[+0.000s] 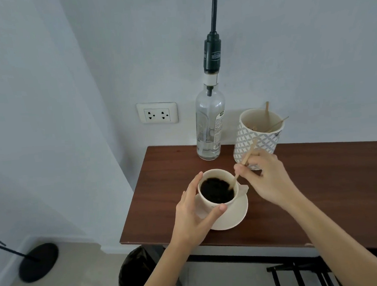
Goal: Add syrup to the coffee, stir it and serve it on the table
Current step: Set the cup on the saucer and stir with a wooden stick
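A cream cup full of dark coffee stands on a cream saucer near the left end of a dark wooden table. My left hand wraps around the cup's left and near side. My right hand pinches a thin wooden stir stick, whose lower end dips into the coffee at the cup's right rim. A clear glass syrup bottle with a tall black pump stands at the back of the table against the wall.
A patterned white-and-grey cup holding several wooden sticks stands right of the bottle, just behind my right hand. A wall socket is left of the bottle. Below the table sit a black bin bag and a round black stand base.
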Tool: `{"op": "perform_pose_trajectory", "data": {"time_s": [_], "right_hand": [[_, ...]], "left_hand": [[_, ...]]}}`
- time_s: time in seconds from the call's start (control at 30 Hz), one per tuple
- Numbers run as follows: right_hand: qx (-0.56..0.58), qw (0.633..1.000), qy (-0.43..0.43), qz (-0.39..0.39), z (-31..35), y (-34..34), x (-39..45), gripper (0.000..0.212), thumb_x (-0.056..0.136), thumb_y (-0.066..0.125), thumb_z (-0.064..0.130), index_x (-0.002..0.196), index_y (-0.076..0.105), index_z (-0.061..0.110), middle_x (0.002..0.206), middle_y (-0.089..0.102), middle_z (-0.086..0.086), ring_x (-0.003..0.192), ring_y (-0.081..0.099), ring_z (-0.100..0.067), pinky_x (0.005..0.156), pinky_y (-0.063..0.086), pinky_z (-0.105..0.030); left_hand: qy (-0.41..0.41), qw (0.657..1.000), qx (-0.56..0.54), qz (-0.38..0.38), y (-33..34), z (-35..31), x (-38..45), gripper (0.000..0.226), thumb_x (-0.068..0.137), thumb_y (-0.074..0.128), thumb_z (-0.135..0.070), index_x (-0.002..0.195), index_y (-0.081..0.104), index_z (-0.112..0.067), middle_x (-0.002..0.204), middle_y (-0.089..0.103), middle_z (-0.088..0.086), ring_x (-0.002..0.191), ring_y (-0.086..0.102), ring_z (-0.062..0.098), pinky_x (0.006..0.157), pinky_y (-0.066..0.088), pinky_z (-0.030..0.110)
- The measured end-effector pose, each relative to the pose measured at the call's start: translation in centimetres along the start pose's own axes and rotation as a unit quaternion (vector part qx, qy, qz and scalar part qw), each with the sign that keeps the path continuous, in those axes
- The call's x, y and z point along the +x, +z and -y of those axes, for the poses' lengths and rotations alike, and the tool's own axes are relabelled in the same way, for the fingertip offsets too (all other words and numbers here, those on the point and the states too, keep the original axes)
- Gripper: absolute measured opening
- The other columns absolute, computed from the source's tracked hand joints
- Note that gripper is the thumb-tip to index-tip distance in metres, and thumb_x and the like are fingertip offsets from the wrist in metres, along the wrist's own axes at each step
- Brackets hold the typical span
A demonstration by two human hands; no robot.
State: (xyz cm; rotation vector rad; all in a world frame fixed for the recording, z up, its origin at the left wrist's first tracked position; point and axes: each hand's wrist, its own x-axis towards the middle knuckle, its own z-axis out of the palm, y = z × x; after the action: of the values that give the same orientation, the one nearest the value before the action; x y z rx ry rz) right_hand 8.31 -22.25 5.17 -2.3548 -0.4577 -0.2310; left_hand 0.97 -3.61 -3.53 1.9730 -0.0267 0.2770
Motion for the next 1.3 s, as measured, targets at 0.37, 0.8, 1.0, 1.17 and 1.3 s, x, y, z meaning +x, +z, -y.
{"op": "perform_pose_trajectory", "data": {"time_s": [0.37,0.8,1.0,1.17,1.3], "right_hand": [[0.032,0.999,0.011,-0.032,0.0,0.6,-0.5,0.018,0.089,0.067,0.023,0.077,0.076,0.012,0.083,0.062,0.015,0.092,0.051,0.004,0.087,0.042,-0.032],[0.132,0.989,0.063,0.02,0.2,1.4,-1.4,0.015,0.09,0.066,0.026,0.08,0.076,0.02,0.092,0.068,0.013,0.094,0.06,-0.006,0.077,0.044,-0.021],[0.109,0.991,0.047,-0.061,0.6,2.5,-0.4,0.02,0.09,0.066,0.026,0.071,0.071,0.03,0.085,0.067,0.015,0.091,0.06,-0.006,0.069,0.039,-0.01],[0.13,0.989,0.061,0.023,0.1,1.7,-1.5,0.017,0.089,0.066,0.027,0.077,0.076,0.022,0.093,0.069,0.013,0.094,0.061,-0.006,0.077,0.045,-0.023],[0.131,0.99,0.031,-0.035,1.0,3.0,-0.8,0.019,0.089,0.068,0.024,0.073,0.071,0.033,0.086,0.064,0.02,0.091,0.059,0.0,0.073,0.04,-0.008]], "left_hand": [[0.0,1.0,0.0,-0.004,0.0,-0.1,0.0,0.08,0.072,0.065,-0.079,0.14,0.028,-0.062,0.143,0.055,-0.019,0.137,0.05,0.013,0.112,0.045,0.045],[0.003,1.0,0.001,-0.003,-0.1,-0.1,0.0,0.078,0.073,0.067,-0.076,0.139,0.027,-0.064,0.141,0.057,-0.022,0.136,0.051,0.009,0.113,0.044,0.044],[0.007,1.0,0.003,-0.004,-0.1,-0.1,-0.1,0.077,0.074,0.068,-0.075,0.138,0.027,-0.065,0.139,0.056,-0.025,0.135,0.051,0.009,0.112,0.044,0.044],[0.003,1.0,0.006,-0.005,-0.1,0.0,0.0,0.077,0.074,0.068,-0.074,0.139,0.027,-0.064,0.14,0.057,-0.021,0.135,0.052,0.01,0.112,0.045,0.045],[0.009,1.0,0.005,-0.006,-0.1,0.1,-0.1,0.076,0.075,0.068,-0.073,0.14,0.029,-0.063,0.139,0.058,-0.022,0.135,0.052,0.011,0.111,0.046,0.045]]}}
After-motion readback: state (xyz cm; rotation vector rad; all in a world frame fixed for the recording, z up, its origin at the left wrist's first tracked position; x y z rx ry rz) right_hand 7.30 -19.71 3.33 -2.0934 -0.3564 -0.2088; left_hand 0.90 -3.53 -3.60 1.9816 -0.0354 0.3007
